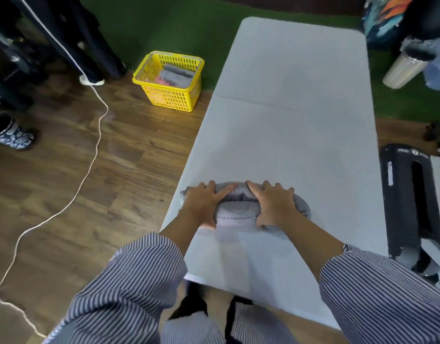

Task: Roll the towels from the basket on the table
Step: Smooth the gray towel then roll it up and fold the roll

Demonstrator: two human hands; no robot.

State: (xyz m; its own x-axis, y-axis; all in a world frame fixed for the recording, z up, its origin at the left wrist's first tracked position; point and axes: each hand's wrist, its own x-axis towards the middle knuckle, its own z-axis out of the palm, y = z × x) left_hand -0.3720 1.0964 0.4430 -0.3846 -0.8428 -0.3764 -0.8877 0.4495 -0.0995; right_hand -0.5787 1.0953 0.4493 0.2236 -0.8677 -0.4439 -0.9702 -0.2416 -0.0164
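Note:
A grey towel [238,209], rolled into a thick bundle, lies across the near part of the white table [288,115]. My left hand [206,203] lies over the roll's left part, fingers curved over its top and thumb down its near side. My right hand [276,204] covers the right part the same way. Both hands grip the roll. The roll's ends stick out past each hand. On the floor to the left stands a yellow basket [170,95] with grey and pink towels [175,76] inside.
A white cord [94,155] runs across the wooden floor on the left. Dark garments hang at the far left. A black and grey stand [412,199] is close to the table's right edge. A metal cylinder [405,68] and bags lie at the far right.

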